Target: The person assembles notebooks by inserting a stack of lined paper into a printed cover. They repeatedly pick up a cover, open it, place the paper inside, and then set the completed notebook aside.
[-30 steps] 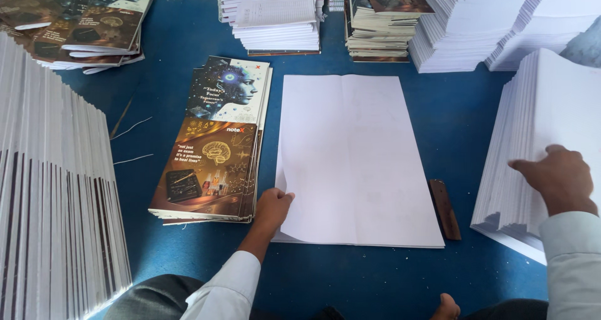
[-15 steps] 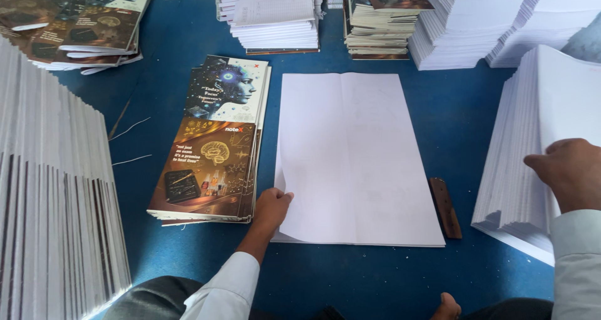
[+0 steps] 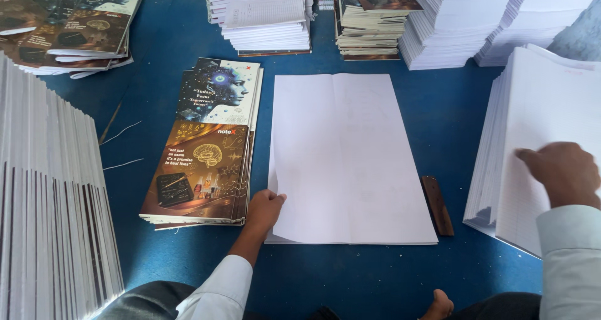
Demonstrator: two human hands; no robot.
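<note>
Right now my left hand [image 3: 264, 208] rests on the lower left corner of the big white sheet [image 3: 347, 157], fingers curled loosely on its edge, not gripping that I can tell. Sheet lies flat on the blue counter [image 3: 451, 101], w/ a stack of printed covers [image 3: 203, 148] just beside it on the left & a small brown wooden block [image 3: 437, 205] touching its right edge. My right hand [image 3: 559, 173] lies on top of the tall white paper pile [image 3: 538, 126], fingers spread flat; a bit blurred.
</note>
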